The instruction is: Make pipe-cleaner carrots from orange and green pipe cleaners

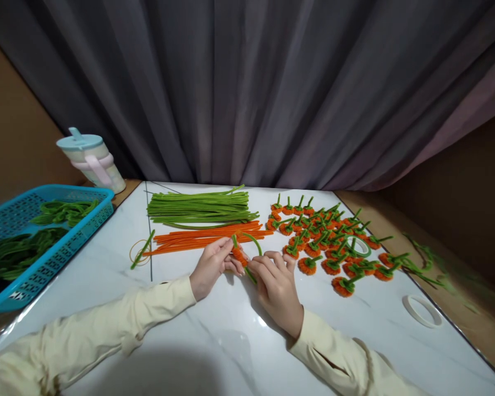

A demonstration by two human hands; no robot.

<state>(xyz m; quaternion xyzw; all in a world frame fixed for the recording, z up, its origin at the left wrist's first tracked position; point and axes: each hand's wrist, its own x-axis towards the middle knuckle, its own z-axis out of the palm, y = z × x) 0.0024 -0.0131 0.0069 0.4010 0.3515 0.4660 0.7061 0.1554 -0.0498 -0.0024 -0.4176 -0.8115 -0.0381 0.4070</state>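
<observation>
My left hand (211, 268) is closed around a small orange pipe-cleaner pumpkin (239, 255), gripping its side between thumb and fingers. A green pipe cleaner (254, 242) curves out of the piece and loops up toward the right. My right hand (275, 286) pinches this green pipe cleaner close to the orange part; its fingertips are partly hidden. Just beyond both hands lies a bundle of loose orange pipe cleaners (198, 236), with a thicker bundle of green pipe cleaners (198, 207) behind it. Many finished-looking orange pumpkins with green stems (307, 266) are spread right of my right hand.
A blue basket (86, 220) with green pipe-cleaner pieces stands at the left, near a lidded tumbler (101, 165). A rubber band (137, 254) lies under a short green piece. Two tape rolls, one a white ring (421, 312), are on the right. A curtain (231, 99) hangs behind the table.
</observation>
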